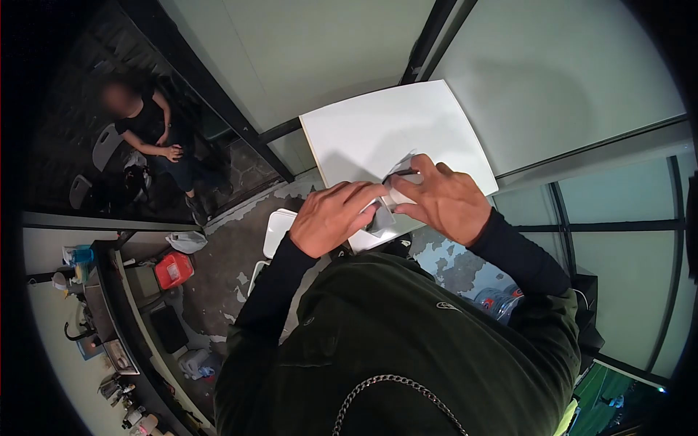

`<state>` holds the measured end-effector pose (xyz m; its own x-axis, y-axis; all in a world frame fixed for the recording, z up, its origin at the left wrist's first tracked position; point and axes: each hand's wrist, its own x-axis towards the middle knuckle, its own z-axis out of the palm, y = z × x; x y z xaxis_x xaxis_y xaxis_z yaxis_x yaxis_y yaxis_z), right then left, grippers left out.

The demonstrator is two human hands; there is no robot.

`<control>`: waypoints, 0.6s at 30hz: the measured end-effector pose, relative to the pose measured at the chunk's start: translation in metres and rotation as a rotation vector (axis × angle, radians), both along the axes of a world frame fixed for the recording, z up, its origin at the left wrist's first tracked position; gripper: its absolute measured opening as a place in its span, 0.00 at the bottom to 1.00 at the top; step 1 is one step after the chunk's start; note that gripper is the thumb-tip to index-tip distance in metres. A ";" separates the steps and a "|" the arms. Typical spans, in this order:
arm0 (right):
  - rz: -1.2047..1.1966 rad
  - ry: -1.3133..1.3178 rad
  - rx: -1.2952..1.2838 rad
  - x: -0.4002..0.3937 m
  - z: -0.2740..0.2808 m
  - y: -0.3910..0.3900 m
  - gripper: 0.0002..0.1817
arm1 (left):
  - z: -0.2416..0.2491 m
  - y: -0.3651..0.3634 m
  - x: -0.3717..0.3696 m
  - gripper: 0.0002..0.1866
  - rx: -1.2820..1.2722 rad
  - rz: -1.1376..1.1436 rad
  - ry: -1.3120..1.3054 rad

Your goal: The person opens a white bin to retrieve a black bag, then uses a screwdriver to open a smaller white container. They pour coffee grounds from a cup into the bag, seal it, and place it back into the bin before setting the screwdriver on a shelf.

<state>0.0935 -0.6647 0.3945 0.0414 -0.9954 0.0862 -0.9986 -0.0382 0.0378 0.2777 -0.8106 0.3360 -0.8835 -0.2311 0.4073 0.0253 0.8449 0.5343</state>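
My left hand (331,218) and my right hand (452,202) meet over the near part of a white table (385,120). Between them is a small, partly see-through grey and white packet (396,195) with a dark strip near its top; its exact kind I cannot tell. The left fingers are bent and pinch its left side. On the other side, my right thumb and fingers grip its right and upper edge. Both hands cover much of it, and their shadows fall on the tabletop.
A white stool or chair (278,231) stands left of the table. Large water bottles (498,301) are on the floor at right. A red container (174,270) and a cluttered counter (109,312) are at left. Beyond the doorway sits a person (149,127).
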 end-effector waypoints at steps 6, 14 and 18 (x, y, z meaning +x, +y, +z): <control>-0.031 0.111 -0.006 0.017 -0.008 -0.006 0.12 | 0.000 0.000 0.002 0.18 -0.006 -0.021 0.006; -0.063 -0.111 -0.030 0.016 0.000 -0.013 0.17 | -0.011 -0.001 0.005 0.24 0.133 0.039 0.056; -0.060 -0.194 0.019 0.016 -0.003 -0.005 0.21 | -0.018 0.005 0.002 0.24 0.210 0.016 0.114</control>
<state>0.1091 -0.6697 0.3920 -0.0340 -0.9971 0.0678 -0.9875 0.0231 -0.1559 0.2794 -0.8054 0.3180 -0.8302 -0.3350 0.4456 0.0828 0.7164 0.6927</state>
